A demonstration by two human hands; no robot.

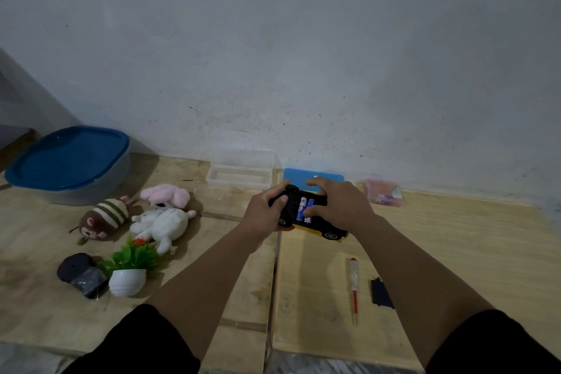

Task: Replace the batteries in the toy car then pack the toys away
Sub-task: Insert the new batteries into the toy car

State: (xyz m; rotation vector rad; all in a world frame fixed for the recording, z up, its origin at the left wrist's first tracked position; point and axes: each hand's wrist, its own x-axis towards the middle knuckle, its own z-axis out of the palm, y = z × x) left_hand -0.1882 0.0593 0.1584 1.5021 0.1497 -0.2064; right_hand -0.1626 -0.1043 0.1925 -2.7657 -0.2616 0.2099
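Note:
A yellow toy car [326, 231] lies upside down on the wooden floor, its black underside up. Its battery bay is uncovered, with blue batteries [305, 207] inside. My left hand [267, 209] grips the car's left end. My right hand [337, 203] rests over the bay, fingertips pressing on the batteries. The black battery cover [381, 293] and a red-handled screwdriver [354, 285] lie on the floor to the right of my right arm.
To the left lie a brown striped plush [104, 217], a pink-and-white plush [164, 215], a small potted plastic plant [129, 270] and a dark object [80, 273]. A blue-lidded tub [68, 161], a clear open box [239, 171], a blue pad [312, 177] and a pink packet [382, 191] stand along the wall.

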